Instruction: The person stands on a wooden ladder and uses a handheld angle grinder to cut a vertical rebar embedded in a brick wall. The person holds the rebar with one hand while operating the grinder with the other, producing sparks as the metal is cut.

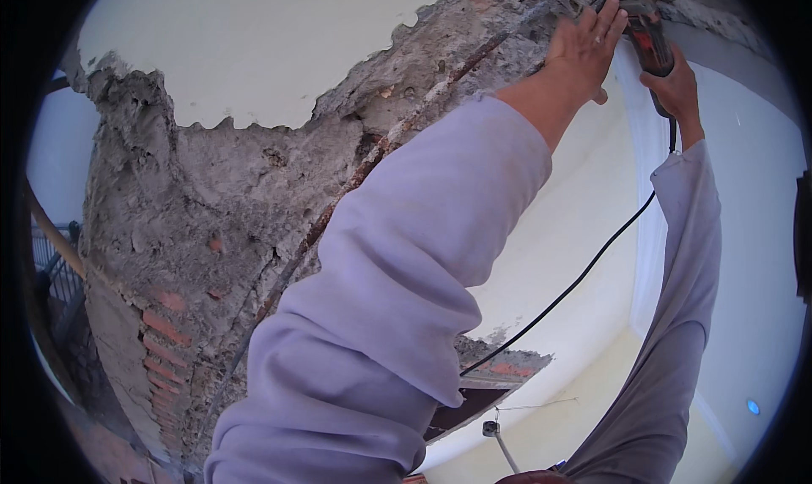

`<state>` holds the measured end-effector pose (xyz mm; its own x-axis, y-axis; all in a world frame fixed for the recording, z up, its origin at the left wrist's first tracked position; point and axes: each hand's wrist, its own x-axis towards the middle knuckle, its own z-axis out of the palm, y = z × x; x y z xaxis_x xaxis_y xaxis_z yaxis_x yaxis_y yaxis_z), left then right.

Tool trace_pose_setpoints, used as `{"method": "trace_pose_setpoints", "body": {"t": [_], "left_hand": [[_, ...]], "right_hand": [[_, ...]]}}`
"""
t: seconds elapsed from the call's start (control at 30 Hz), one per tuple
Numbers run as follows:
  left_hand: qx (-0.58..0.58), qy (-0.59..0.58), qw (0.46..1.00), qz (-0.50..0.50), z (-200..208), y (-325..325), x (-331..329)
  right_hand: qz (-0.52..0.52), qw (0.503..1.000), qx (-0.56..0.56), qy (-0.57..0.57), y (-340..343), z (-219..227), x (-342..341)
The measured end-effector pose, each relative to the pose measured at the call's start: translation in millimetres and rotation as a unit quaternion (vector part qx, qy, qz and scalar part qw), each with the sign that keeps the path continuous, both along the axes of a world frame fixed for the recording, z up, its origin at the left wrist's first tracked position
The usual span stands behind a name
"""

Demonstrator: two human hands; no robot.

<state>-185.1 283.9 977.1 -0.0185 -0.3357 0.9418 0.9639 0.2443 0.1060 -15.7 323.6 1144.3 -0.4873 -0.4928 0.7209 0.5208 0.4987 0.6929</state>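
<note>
Chipped concrete (220, 180), rusty rebar (321, 222) slanting across it. Left hand (584, 54): fingers extended, slightly apart, by the tool head; contact unclear. Angle grinder (650, 49) up top right, right hand (677, 87) clamped round its body. Probably positioning/cutting; next move wants steady two-handed control.

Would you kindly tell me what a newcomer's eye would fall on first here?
Probably the lavender left sleeve, filling the centre. Next, at upper right, the right hand grips a power tool with a black cable, the left hand open beside it. Left of the sleeve, a rusty bar runs diagonally across broken masonry.
</note>
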Motion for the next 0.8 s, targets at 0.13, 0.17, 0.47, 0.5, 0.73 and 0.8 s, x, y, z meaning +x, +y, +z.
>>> {"method": "trace_pose_setpoints", "body": {"t": [0.13,0.17,0.47,0.5,0.73,0.8], "left_hand": [[0.024,0.007,1.0,0.008,-4.1,-0.1,-0.6],[0.009,0.001,1.0,0.008,-5.2,-0.2,-0.8],[0.01,-0.003,0.999,0.03,1.5,-3.2,0.0],[0.012,-0.007,0.999,0.038,1.4,-2.8,0.2],[-0.008,-0.001,1.0,0.025,1.2,-3.3,-0.3],[0.001,-0.004,1.0,0.031,0.8,-3.7,0.4]], "right_hand": [[-0.044,0.999,-0.01,0.001,0.1,1.6,-0.4],[-0.06,0.997,-0.04,0.002,-1.3,1.6,0.6],[-0.026,0.999,-0.026,0.002,-6.3,2.0,2.0],[-0.036,0.999,-0.034,0.002,-6.8,2.6,2.6],[-0.01,0.999,-0.014,0.032,-3.8,-0.1,1.9],[-0.006,1.0,-0.016,0.011,-4.8,-1.3,2.1]]}}
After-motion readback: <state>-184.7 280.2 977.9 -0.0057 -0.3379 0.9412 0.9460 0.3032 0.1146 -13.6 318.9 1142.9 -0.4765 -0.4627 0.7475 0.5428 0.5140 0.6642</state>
